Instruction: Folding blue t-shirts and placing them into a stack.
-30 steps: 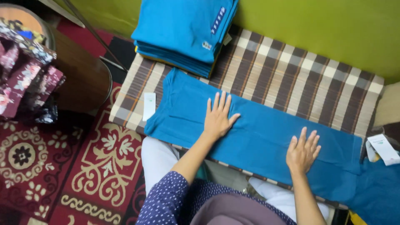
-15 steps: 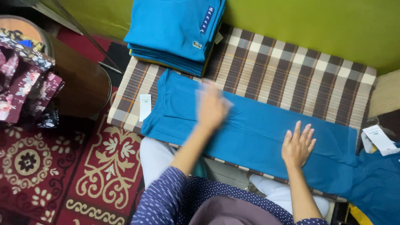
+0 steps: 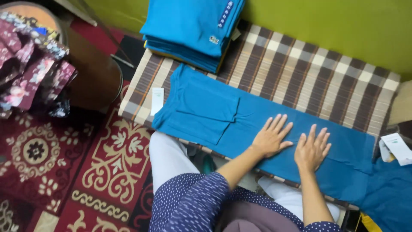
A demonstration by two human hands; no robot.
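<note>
The blue garment [image 3: 257, 124] is spread flat along the checked board [image 3: 317, 73], so it can be smoothed. Both the left hand [image 3: 271, 139] and the right hand [image 3: 312, 149] are pressed on it side by side, fingers spread wide and nothing gripped.

Person seen from above. Dark navy top with small white dots, sleeve [image 3: 189, 202] ending near the elbow, forearms bare. White trousers [image 3: 169, 157] over both knees, at 7 and 5 o'clock below the hands. Greyish-mauve headscarf [image 3: 253, 221] at 6 o'clock. Left hand [image 3: 271, 138] and right hand [image 3: 312, 148] bare, no rings or watch visible.
</note>
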